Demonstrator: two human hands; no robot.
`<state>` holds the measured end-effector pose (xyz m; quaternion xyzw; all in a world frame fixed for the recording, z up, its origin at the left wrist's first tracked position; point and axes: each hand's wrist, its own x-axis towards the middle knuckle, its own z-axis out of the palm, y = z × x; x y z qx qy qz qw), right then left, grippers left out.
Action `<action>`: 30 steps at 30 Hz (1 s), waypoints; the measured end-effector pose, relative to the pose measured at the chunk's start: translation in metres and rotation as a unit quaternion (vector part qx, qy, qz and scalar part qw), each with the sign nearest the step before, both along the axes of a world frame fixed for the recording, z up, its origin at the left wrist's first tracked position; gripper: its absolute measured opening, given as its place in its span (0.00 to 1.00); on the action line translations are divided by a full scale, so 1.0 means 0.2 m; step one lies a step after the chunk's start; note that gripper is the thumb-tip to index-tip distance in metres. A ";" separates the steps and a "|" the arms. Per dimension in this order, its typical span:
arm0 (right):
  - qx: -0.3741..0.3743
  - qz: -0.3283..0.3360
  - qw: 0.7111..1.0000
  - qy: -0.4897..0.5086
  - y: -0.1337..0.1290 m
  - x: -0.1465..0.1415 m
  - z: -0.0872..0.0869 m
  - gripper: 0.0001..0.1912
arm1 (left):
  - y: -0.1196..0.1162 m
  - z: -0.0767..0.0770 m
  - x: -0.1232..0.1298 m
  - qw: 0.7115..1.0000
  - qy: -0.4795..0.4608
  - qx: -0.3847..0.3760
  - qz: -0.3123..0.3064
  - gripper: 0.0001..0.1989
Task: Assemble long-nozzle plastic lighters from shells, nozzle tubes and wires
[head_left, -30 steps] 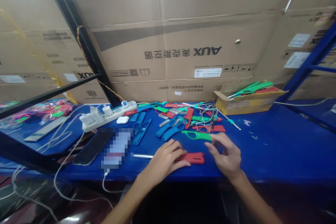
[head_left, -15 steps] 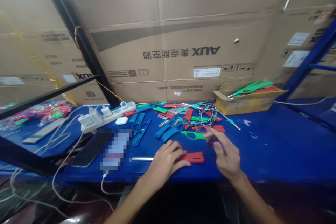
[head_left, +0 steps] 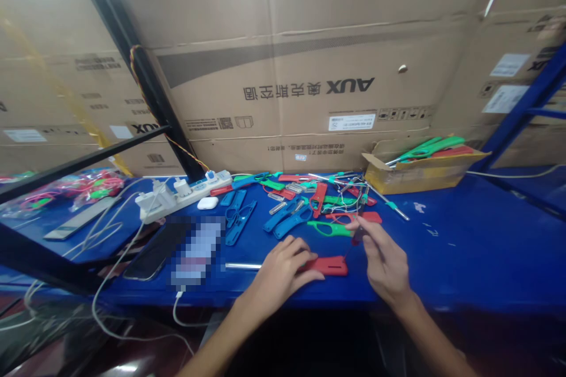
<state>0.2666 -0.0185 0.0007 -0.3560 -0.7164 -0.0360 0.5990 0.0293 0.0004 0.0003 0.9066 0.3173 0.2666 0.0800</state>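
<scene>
My left hand (head_left: 285,268) is wrapped over a red long-necked gas lighter (head_left: 335,266) lying flat on the blue tabletop. The lighter's metal tube (head_left: 243,266) sticks out to the left from under the palm, while its slotted red handle end shows to the right. In my right hand (head_left: 385,262) is a small screwdriver (head_left: 357,238) with a dark reddish handle, pinched in the fingers. Its thin shaft slants down to the right end of the lighter handle; whether it sits in a screw is too small to tell.
Behind the hands lies a pile of lighter parts: blue handle shells (head_left: 292,221), a green shell (head_left: 329,228) and metal tubes. An open carton (head_left: 424,179) holds more lighters at back right. Phones (head_left: 154,250), a power strip (head_left: 190,193), an earbud case (head_left: 207,203) and cables lie left.
The screwdriver in my right hand has come down, its tip now at the right end of the red lighter. My left hand keeps its grip; the view has shifted slightly.
</scene>
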 end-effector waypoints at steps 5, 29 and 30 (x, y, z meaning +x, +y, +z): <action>0.026 -0.008 1.000 0.008 -0.01 0.01 0.01 0.28 | 0.00 0.00 0.00 1.000 0.000 -0.010 -0.002 0.17; -0.008 0.023 1.000 0.013 0.01 0.01 -0.03 0.27 | -0.01 0.01 -0.01 0.999 0.016 -0.043 0.002 0.15; -0.004 0.031 0.999 0.008 0.01 0.01 -0.02 0.26 | -0.01 0.01 -0.01 0.999 0.017 -0.044 0.002 0.15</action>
